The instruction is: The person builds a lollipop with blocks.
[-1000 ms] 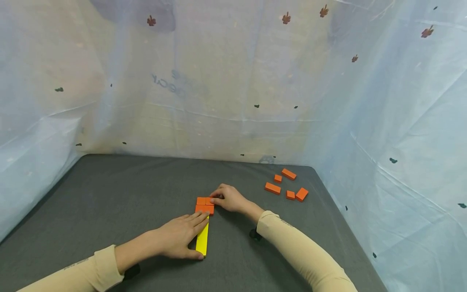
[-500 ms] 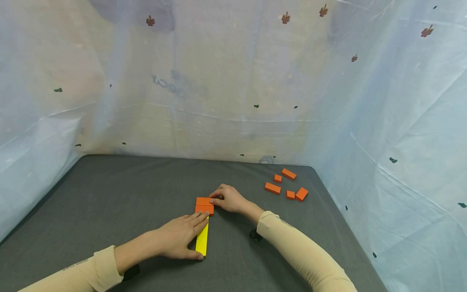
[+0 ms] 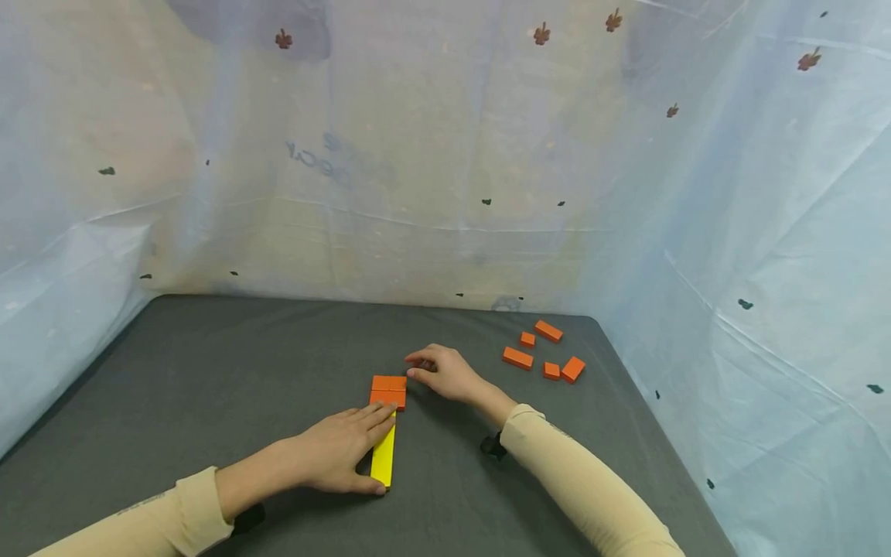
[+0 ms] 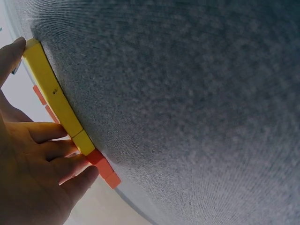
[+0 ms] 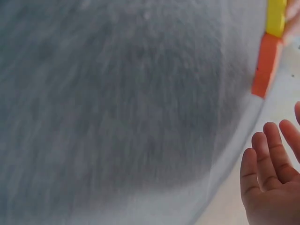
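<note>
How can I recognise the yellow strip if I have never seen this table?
On the dark grey table, look for the person's left hand. The yellow strip lies against this hand, with the grouped orange blocks touching its far end. Its colour sets it apart: all the other blocks are orange.

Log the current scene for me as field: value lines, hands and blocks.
left hand: on the yellow strip, thumb at its near end, fingers toward its far end
right hand: beside the orange cluster's far right corner, holding nothing visible
orange cluster: flat, at the yellow strip's far end
loose orange blocks: five, toward the table's far right corner
table: dark grey surface
backdrop: pale sheeting behind the table
</note>
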`<state>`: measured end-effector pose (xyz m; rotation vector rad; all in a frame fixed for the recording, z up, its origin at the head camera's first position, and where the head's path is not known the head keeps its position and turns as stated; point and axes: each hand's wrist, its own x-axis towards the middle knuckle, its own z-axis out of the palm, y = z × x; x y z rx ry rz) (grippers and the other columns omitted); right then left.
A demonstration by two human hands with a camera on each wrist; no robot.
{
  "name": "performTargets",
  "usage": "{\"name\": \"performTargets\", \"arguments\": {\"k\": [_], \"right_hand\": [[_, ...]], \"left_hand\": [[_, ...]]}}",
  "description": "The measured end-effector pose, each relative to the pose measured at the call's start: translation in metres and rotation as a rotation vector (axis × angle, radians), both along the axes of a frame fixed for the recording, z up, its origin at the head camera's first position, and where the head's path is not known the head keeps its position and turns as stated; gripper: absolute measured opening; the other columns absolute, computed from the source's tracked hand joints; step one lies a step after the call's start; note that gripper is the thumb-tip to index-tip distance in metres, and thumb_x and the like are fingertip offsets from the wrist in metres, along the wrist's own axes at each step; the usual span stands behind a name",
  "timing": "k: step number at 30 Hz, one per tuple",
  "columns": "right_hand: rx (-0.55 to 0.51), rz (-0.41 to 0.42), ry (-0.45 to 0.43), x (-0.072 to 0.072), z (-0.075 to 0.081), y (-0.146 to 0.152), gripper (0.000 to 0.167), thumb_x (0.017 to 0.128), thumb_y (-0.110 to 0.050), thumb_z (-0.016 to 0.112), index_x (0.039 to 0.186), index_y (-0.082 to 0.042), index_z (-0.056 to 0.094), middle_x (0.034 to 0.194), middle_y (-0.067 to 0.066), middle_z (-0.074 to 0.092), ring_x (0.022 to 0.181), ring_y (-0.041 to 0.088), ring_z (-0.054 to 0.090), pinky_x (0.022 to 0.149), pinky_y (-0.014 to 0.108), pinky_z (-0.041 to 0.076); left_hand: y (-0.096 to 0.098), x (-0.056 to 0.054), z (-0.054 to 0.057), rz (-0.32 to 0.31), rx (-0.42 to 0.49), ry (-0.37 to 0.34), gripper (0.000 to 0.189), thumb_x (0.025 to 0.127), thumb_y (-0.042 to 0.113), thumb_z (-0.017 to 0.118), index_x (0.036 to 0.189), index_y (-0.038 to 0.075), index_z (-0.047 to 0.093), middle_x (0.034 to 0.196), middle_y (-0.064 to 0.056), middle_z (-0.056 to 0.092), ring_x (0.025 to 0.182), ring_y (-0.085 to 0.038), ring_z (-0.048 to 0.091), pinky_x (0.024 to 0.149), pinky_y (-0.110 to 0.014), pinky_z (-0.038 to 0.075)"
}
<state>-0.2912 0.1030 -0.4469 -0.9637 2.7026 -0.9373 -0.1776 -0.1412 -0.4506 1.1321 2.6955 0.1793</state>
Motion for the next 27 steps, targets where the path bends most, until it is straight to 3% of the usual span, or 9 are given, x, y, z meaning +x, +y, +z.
{"name": "performTargets", "arguments": {"k": [5,16,21,24,27], "right_hand": [[-0.063,-0.044,0.048,-0.003,0.008,0.024,0.036,0.105,-0.021,0.064,0.137,-0.005,0.067,0.123,0.008,0.068,0.103,0.020,0.066,0.082,0.032,0.056],[-0.102,-0.311,0.111,-0.009,0.019,0.106,0.035,0.104,-0.020,0.066,0.137,-0.009,0.068,0.133,0.011,0.065,0.109,0.026,0.067,0.089,0.043,0.057],[-0.045,-0.385,0.157,-0.010,0.016,0.147,0.036,0.104,-0.018,0.067,0.137,-0.004,0.067,0.138,0.018,0.063,0.108,0.033,0.067,0.086,0.049,0.058],[0.017,-0.431,0.174,-0.008,0.012,0.171,0.039,0.103,-0.019,0.067,0.139,-0.002,0.065,0.143,0.022,0.059,0.122,0.041,0.062,0.096,0.058,0.053],[0.081,-0.474,0.186,-0.006,0.005,0.194,0.043,0.103,-0.018,0.066,0.142,0.001,0.062,0.147,0.027,0.053,0.135,0.049,0.049,0.108,0.067,0.041]], "left_hand": [[-0.001,0.000,0.000,0.023,0.014,-0.019,0.101,0.088,0.073,0.067,0.160,0.006,0.041,0.170,-0.010,0.030,0.155,-0.031,0.031,0.120,-0.053,0.034],[-0.001,0.001,0.003,0.010,0.031,-0.029,0.100,0.089,0.070,0.068,0.160,0.005,0.041,0.170,-0.011,0.028,0.155,-0.032,0.029,0.120,-0.055,0.033],[-0.002,0.001,0.003,0.009,0.033,-0.031,0.100,0.089,0.071,0.067,0.160,0.006,0.041,0.171,-0.011,0.027,0.155,-0.032,0.029,0.120,-0.055,0.034],[-0.003,0.000,0.002,0.007,0.037,-0.028,0.099,0.089,0.072,0.067,0.160,0.006,0.041,0.171,-0.011,0.027,0.155,-0.032,0.029,0.120,-0.055,0.034],[-0.002,0.000,0.000,0.003,0.041,-0.025,0.099,0.089,0.071,0.067,0.159,0.006,0.042,0.170,-0.011,0.028,0.155,-0.032,0.029,0.120,-0.055,0.035]]}}
